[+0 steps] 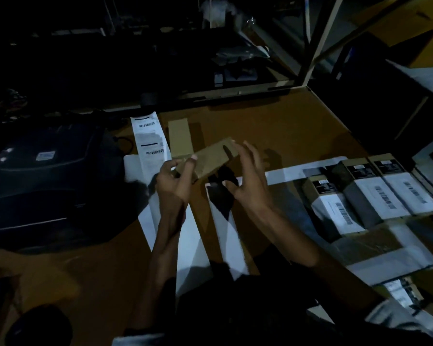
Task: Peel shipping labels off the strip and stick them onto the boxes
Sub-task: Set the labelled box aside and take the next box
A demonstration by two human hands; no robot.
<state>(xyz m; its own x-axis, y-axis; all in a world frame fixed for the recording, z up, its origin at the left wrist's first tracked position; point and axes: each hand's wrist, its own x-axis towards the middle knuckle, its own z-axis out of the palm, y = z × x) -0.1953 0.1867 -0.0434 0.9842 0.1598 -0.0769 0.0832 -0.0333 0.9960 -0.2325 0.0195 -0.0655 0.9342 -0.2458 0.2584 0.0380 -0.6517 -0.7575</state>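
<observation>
Head view, dim light. My left hand [175, 182] at frame centre pinches near end of plain brown box [211, 157], thumb on top, box lifted off table and tilted. My right hand [248, 178] just beside box, fingers spread, not gripping; contact with far end unclear. Label strip [149, 138] with barcodes lies upper left of centre on brown table [273, 126], beside black printer [48, 176]. Labelled boxes [375, 193] sit in row at right. Flat cardboard piece [180, 138] behind held box.
</observation>
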